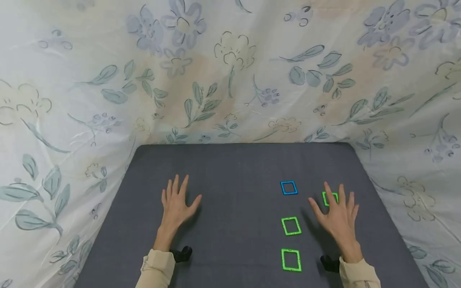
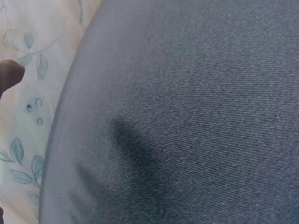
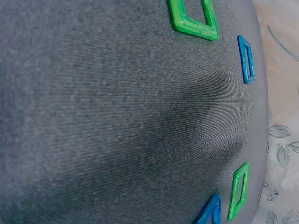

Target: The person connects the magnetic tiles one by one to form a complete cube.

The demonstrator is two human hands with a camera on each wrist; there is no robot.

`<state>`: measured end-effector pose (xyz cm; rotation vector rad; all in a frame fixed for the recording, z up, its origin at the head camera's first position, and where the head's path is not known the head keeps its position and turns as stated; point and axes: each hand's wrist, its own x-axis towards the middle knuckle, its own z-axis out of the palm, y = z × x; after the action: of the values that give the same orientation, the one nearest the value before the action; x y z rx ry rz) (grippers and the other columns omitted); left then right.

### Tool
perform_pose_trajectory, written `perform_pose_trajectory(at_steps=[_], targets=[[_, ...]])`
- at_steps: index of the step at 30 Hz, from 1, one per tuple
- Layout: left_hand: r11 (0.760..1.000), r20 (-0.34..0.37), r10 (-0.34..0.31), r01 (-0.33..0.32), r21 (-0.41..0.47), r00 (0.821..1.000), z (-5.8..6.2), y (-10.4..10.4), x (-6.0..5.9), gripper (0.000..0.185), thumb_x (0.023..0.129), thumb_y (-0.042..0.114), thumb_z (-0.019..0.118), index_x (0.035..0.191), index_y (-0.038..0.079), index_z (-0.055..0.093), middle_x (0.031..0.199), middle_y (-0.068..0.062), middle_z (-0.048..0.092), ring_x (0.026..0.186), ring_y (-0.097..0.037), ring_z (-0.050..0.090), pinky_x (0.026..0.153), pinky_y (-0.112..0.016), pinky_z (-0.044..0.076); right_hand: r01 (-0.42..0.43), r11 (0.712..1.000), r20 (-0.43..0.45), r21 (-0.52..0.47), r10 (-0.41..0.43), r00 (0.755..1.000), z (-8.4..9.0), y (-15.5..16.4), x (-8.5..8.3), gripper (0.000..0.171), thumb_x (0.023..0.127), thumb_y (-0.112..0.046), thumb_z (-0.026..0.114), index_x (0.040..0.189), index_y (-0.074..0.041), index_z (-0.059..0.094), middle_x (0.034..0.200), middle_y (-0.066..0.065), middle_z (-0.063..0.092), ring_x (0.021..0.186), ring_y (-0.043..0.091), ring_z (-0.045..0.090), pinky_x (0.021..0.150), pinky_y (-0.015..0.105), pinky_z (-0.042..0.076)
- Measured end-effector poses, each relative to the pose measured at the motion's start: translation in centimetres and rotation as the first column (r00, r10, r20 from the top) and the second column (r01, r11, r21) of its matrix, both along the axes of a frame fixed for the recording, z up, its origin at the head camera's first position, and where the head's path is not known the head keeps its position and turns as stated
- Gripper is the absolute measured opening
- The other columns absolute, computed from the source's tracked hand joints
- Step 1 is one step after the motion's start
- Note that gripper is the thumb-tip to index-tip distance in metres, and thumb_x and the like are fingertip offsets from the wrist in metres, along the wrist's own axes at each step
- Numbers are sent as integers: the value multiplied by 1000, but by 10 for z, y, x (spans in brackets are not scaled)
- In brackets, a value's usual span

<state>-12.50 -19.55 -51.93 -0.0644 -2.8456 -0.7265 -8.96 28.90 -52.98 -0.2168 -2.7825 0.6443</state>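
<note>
Over the left part of the dark grey table, my left hand (image 1: pixel 176 208) has its fingers spread and holds nothing. A fingertip (image 2: pixel 10 74) of it enters the left wrist view at the edge. On the right, my right hand (image 1: pixel 340 224) also spreads its fingers, holding nothing. Its fingers overlap a green square frame (image 1: pixel 324 199) in the head view. Left of that hand lie a blue square frame (image 1: pixel 289 194), a green square frame (image 1: pixel 293 233) and a nearer green frame (image 1: pixel 291 270). The right wrist view shows a second blue piece (image 3: pixel 209 212), hidden in the head view.
The table (image 1: pixel 234 192) has rounded far corners. A white cloth (image 1: pixel 234 112) with flowers and leaves hangs behind it and along both sides. Black straps with small mounts (image 1: pixel 185 254) sit at both wrists, below beige sleeves (image 1: pixel 156 268).
</note>
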Motion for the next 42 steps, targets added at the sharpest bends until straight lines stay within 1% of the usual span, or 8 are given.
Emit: perform_pose_trajectory(at_steps=[4, 9, 12, 15, 22, 28, 32, 42], targets=[[1000, -20, -14, 14, -11, 1000, -3, 5, 1, 85, 90, 44, 73, 160, 13, 36, 166, -25, 25, 153, -52, 20, 116, -75, 16, 23, 1000, 29, -3, -23, 999, -4, 1, 4, 84, 94, -55, 66, 160, -14, 36, 163, 37, 20, 146, 71, 9, 104, 88, 13], [996, -126, -92, 91, -15, 988, -4, 23, 5, 82, 88, 44, 76, 157, 14, 42, 161, -25, 36, 148, -51, 33, 112, -75, 27, 26, 1000, 47, -11, -26, 999, -7, 4, 9, 84, 94, -56, 66, 160, -14, 35, 162, 37, 21, 145, 71, 12, 106, 86, 14], [981, -206, -190, 192, -13, 960, -3, 44, 11, 81, 87, 42, 79, 155, 14, 45, 157, -24, 43, 140, -50, 44, 107, -73, 35, 20, 1000, 62, -16, -19, 998, -7, 6, 14, 83, 95, -56, 65, 161, -16, 34, 162, 37, 21, 145, 70, 13, 106, 85, 15], [951, -241, -305, 306, -32, 921, -7, 71, 18, 81, 86, 43, 79, 155, 15, 46, 154, -20, 48, 136, -45, 52, 105, -69, 40, 35, 999, 78, -21, -33, 996, -10, 10, 24, 84, 94, -56, 65, 161, -16, 34, 162, 37, 22, 145, 70, 14, 106, 85, 16], [870, -156, -491, 490, -48, 857, -25, 130, 43, 86, 87, 55, 75, 159, 25, 39, 155, -10, 49, 137, -30, 53, 110, -58, 42, 78, 997, 99, -23, -75, 992, -19, 17, 50, 85, 94, -56, 66, 161, -16, 33, 160, 40, 23, 144, 70, 16, 108, 84, 15], [788, -73, -614, 616, -5, 786, -38, 164, 61, 87, 88, 58, 73, 160, 31, 34, 155, -7, 49, 140, -25, 51, 112, -57, 41, 155, 988, 136, -24, -151, 979, -24, 26, 70, 86, 93, -57, 66, 162, -18, 32, 160, 39, 25, 145, 68, 16, 108, 82, 17], [746, -39, -665, 665, 11, 746, -43, 177, 69, 86, 88, 60, 72, 159, 28, 37, 155, -6, 49, 140, -23, 51, 112, -57, 41, 178, 984, 147, -27, -173, 974, -26, 31, 78, 86, 93, -57, 67, 162, -17, 33, 160, 39, 25, 145, 69, 16, 109, 82, 17], [678, -34, -735, 733, -55, 677, -61, 197, 85, 92, 83, 68, 72, 158, 26, 39, 152, -2, 51, 133, -17, 54, 110, -53, 43, 216, 976, 161, -20, -210, 964, -31, 40, 94, 85, 94, -55, 66, 161, -13, 34, 158, 42, 25, 143, 70, 18, 109, 81, 18]])
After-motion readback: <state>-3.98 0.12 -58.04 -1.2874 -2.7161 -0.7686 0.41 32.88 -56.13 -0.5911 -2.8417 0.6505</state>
